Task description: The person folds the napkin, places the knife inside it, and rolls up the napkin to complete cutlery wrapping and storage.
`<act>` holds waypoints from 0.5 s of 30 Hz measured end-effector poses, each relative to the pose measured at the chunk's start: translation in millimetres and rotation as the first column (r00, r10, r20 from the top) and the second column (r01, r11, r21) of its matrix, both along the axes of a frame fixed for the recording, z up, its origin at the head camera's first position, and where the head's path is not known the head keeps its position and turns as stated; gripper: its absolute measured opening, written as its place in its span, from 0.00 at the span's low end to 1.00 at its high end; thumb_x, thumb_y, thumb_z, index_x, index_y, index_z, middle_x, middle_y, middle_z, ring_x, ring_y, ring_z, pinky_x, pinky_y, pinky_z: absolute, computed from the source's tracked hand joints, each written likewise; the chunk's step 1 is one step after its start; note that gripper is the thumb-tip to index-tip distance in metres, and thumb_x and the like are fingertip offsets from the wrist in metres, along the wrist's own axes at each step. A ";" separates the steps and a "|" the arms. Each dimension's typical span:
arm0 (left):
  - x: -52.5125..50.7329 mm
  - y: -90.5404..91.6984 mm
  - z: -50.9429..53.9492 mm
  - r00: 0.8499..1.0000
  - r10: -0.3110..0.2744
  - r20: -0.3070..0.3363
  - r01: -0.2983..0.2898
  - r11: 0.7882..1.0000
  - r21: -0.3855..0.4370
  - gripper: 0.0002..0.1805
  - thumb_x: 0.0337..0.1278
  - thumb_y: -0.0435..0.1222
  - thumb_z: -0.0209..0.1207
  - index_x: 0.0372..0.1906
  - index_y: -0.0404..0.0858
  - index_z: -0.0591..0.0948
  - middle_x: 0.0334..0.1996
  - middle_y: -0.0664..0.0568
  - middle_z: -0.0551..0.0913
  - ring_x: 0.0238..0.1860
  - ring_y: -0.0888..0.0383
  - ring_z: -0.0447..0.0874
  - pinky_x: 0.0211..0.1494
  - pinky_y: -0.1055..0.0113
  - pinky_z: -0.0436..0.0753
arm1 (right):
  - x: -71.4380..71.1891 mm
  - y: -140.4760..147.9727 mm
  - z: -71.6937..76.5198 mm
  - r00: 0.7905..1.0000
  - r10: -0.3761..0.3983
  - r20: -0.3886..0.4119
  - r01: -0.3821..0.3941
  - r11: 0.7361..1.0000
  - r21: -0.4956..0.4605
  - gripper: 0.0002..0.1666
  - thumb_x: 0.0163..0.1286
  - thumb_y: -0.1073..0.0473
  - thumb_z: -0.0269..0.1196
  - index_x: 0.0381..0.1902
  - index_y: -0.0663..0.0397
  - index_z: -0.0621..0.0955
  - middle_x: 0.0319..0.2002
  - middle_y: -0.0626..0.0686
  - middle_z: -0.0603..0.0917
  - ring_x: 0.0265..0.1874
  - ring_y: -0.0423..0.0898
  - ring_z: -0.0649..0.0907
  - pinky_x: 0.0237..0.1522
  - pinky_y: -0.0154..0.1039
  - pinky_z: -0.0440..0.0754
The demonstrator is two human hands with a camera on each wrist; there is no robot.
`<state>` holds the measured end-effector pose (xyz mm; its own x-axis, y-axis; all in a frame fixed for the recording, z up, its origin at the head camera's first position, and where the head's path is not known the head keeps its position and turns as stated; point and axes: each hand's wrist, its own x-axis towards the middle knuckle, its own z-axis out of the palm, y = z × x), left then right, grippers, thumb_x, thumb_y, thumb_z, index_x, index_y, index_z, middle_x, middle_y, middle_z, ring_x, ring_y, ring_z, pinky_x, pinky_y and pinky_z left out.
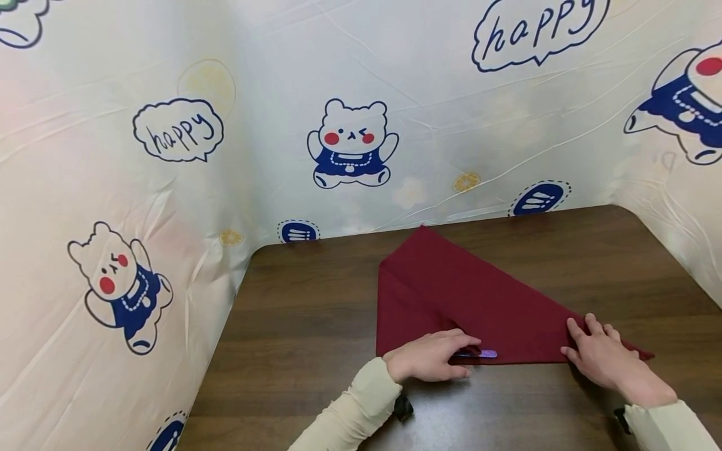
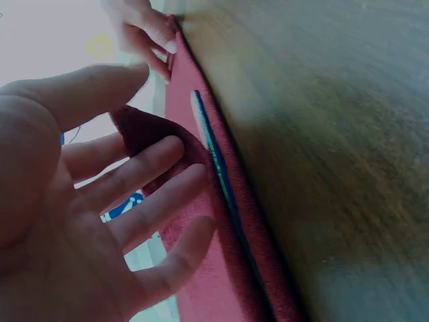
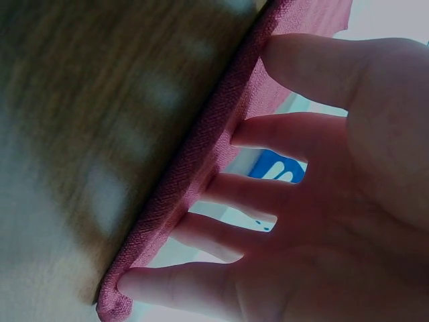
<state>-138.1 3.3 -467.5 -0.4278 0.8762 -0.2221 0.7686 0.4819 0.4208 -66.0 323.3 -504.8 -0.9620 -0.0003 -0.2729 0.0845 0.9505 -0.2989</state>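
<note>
A dark red cloth (image 1: pixel 479 300), folded into a pointed shape, lies on the wooden table. Near its front edge is a slim purple strip with a rounded end (image 1: pixel 488 354); its other end runs out of sight behind my left hand. My left hand (image 1: pixel 431 356) is over the cloth's front edge. The left wrist view shows its fingers apart and slightly bent, touching a raised dark flap of cloth (image 2: pixel 151 131) beside the thin strip (image 2: pixel 213 151). My right hand (image 1: pixel 606 357) rests on the cloth's right corner, its spread fingertips pressing the fabric (image 3: pixel 201 147).
The brown table (image 1: pixel 304 313) extends to the left of the cloth and in front of it. A pale curtain (image 1: pixel 254 125) printed with bears and "happy" bubbles hangs behind and along both sides. The cloth's top point reaches the table's back edge.
</note>
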 end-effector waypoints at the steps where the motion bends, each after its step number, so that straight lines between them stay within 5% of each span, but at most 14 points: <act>1: 0.1 0.0 -0.8 1.000 0.001 -0.002 -0.001 1.000 0.000 0.30 0.64 0.45 0.59 0.69 0.46 0.68 0.58 0.60 0.75 0.57 0.70 0.72 0.58 0.79 0.70 | -0.1 -0.1 0.2 1.000 0.000 0.001 0.000 1.000 -0.001 0.41 0.69 0.46 0.58 0.65 0.73 0.64 0.61 0.81 0.55 0.54 0.82 0.59 0.37 0.83 0.63; 7: 0.6 -2.9 -4.3 0.999 -0.013 -0.043 0.013 1.000 0.015 0.31 0.63 0.39 0.60 0.70 0.46 0.66 0.61 0.58 0.74 0.60 0.69 0.71 0.63 0.79 0.67 | 0.9 -2.4 2.7 1.000 -0.005 -0.001 0.005 1.000 -0.004 0.40 0.68 0.47 0.59 0.65 0.73 0.64 0.61 0.81 0.55 0.54 0.81 0.59 0.37 0.83 0.62; 10: 1.8 -6.9 -6.2 0.993 0.006 -0.118 -0.002 1.000 0.031 0.30 0.61 0.38 0.61 0.68 0.48 0.69 0.57 0.59 0.76 0.56 0.67 0.72 0.59 0.78 0.68 | 2.1 -3.9 3.9 1.000 -0.004 -0.005 0.004 1.000 -0.004 0.40 0.68 0.47 0.58 0.65 0.73 0.64 0.61 0.81 0.55 0.53 0.81 0.59 0.37 0.83 0.63; 15: 2.9 -16.6 -13.1 0.941 0.118 -0.317 -0.118 0.993 0.016 0.20 0.54 0.41 0.66 0.54 0.52 0.80 0.44 0.60 0.75 0.43 0.64 0.70 0.41 0.74 0.65 | 2.2 -4.5 4.7 1.000 -0.007 0.000 0.007 1.000 0.001 0.40 0.68 0.47 0.59 0.65 0.73 0.64 0.61 0.81 0.55 0.54 0.82 0.59 0.37 0.83 0.63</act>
